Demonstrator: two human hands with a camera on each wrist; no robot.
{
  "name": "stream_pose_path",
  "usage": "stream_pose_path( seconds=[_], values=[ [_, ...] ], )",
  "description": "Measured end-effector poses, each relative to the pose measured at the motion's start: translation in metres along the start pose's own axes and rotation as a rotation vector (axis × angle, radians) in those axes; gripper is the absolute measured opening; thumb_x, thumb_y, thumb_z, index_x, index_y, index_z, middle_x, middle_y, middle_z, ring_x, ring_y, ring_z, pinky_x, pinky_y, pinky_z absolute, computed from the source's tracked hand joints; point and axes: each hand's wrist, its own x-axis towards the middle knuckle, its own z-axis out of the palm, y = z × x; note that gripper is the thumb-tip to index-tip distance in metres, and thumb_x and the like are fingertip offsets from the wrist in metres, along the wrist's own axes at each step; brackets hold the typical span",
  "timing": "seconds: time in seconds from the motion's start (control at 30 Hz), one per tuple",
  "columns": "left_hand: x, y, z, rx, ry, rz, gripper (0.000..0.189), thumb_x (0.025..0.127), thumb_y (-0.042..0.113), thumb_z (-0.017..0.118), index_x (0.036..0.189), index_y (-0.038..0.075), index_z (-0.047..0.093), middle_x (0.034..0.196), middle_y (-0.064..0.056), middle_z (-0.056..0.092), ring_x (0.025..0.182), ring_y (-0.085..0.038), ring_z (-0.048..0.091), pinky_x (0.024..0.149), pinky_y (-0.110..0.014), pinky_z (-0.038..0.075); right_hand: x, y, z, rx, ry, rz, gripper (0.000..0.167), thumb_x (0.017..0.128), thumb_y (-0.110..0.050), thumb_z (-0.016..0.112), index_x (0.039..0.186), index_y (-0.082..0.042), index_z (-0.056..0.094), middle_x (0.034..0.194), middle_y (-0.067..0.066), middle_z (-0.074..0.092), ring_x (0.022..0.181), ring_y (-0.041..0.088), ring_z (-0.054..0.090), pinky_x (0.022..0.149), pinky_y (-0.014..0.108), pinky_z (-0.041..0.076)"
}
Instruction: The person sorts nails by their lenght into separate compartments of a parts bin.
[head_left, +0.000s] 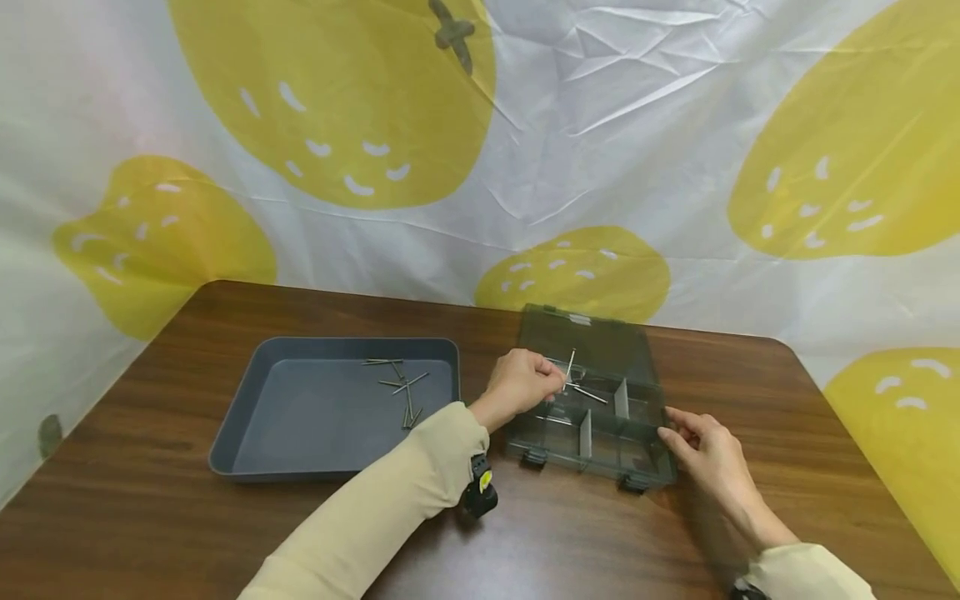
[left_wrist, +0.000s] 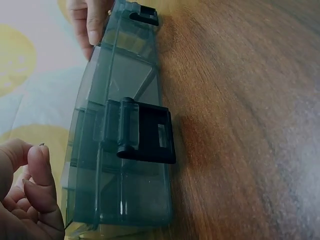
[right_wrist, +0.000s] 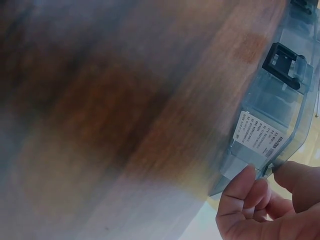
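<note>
My left hand (head_left: 522, 385) pinches a long thin nail (head_left: 570, 365) between thumb and fingertips, over a translucent dark-green compartment box (head_left: 633, 483). The nail stands nearly upright, and only its small tip shows above the fingers in the left wrist view. The box's lid (head_left: 592, 337) is folded back. Inside, silvery nails (head_left: 588, 394) lie in a rear compartment, partly hidden by the hand. My right hand (head_left: 712, 458) grips the box's right side, thumb at the front and fingers behind; in the right wrist view the fingertips are at the corner near a white label (right_wrist: 257, 134).
A grey rectangular tray (head_left: 300, 417) stands left of the box, with several nails (head_left: 405, 385) scattered in its right part. White dividers (head_left: 586, 433) split the box, and two black latches (left_wrist: 147, 132) hang on its front. A lemon-printed cloth (head_left: 420, 250) rises behind the wooden table (head_left: 540, 550).
</note>
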Motion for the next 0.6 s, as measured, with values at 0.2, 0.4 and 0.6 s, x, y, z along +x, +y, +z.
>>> stream_pose_path(
  seconds=[0.2, 0.4, 0.6],
  values=[
    [0.0016, 0.0024, 0.0050, 0.053, -0.014, -0.005, 0.012, 0.083, 0.022, 0.066, 0.083, 0.018, 0.077, 0.067, 0.011, 0.069, 0.055, 0.002, 0.059, 0.061, -0.018, 0.042, -0.0006, -0.0005, -0.0010, 0.001, 0.004, 0.002, 0.031, 0.085, -0.006, 0.067, 0.110, 0.011, 0.063, 0.073, 0.004, 0.051, 0.062, 0.000, 0.040, 0.053, 0.021, 0.036],
    [0.0011, 0.0057, 0.0074, 0.112, -0.024, -0.018, 0.012, 0.083, 0.023, 0.066, 0.080, 0.020, 0.078, 0.062, 0.012, 0.067, 0.053, 0.002, 0.058, 0.058, -0.020, 0.042, -0.0016, 0.0014, -0.0021, 0.004, 0.006, -0.016, 0.031, 0.085, -0.006, 0.066, 0.110, 0.012, 0.063, 0.072, 0.004, 0.050, 0.062, -0.001, 0.039, 0.052, 0.021, 0.035],
    [0.0017, 0.0070, 0.0088, 0.133, -0.019, -0.034, 0.011, 0.082, 0.025, 0.067, 0.079, 0.022, 0.078, 0.057, 0.012, 0.065, 0.052, 0.001, 0.057, 0.056, -0.020, 0.041, -0.0006, 0.0023, -0.0027, 0.002, 0.006, -0.019, 0.030, 0.085, -0.006, 0.066, 0.109, 0.012, 0.063, 0.072, 0.004, 0.050, 0.062, -0.001, 0.039, 0.052, 0.021, 0.035]
  ],
)
